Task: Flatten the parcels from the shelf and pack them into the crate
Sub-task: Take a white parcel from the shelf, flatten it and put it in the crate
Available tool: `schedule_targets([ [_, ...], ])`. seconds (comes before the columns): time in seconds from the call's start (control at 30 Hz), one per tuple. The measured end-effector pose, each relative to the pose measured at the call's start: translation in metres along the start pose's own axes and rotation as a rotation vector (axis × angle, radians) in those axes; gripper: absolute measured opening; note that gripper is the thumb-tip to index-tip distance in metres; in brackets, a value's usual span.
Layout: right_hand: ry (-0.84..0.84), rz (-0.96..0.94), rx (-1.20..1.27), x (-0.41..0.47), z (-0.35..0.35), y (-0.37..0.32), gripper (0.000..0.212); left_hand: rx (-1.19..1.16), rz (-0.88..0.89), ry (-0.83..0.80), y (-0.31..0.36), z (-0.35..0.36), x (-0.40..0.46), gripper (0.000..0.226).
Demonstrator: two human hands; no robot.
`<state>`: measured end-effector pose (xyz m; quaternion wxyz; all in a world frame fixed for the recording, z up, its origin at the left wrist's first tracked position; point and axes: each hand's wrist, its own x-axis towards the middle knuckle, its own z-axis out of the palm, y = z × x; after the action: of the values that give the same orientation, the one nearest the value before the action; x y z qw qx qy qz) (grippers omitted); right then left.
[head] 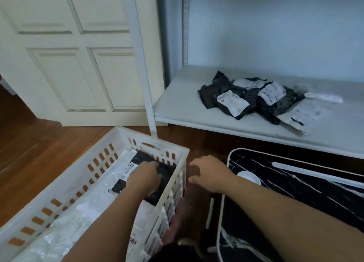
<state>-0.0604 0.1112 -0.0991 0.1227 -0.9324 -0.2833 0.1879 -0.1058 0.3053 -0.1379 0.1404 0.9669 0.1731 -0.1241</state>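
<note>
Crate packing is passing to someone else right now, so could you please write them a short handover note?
Left hand: inside the white crate, fingers curled on a black parcel lying on the white parcels already packed.
Right hand: open, empty, hanging just outside the crate's right wall.
Done: several white parcels and this black one are in the crate.
Left: the pile of black parcels and a white parcel sit on the shelf; flatten and pack them.
</note>
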Motion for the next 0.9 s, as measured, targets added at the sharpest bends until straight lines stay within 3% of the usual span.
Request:
schedule_targets([
  [0.17, 0.128, 0.155, 0.042, -0.034, -0.042, 0.071, 0.054, -0.077, 0.300, 0.054, 0.118, -0.041, 0.004, 0.048],
  [0.33, 0.272, 0.359, 0.124, -0.075, -0.071, 0.148, 0.053, -0.320, 0.430, -0.007, 0.218, -0.038, 0.004, 0.042],
  [0.5, 0.400, 0.540, 0.299, -0.118, -0.081, 0.228, 0.048, -0.953, 0.240, -0.273, 0.306, -0.012, 0.010, 0.029],
  [0.67, 0.492, 0.645, 0.445, -0.152, -0.067, 0.292, 0.039, -1.207, 0.152, -0.413, 0.377, 0.015, 0.026, 0.033],
  [0.9, 0.552, 0.710, 0.577, -0.172, -0.044, 0.341, 0.035, -1.452, -0.040, -0.384, 0.433, 0.037, 0.054, 0.041],
])
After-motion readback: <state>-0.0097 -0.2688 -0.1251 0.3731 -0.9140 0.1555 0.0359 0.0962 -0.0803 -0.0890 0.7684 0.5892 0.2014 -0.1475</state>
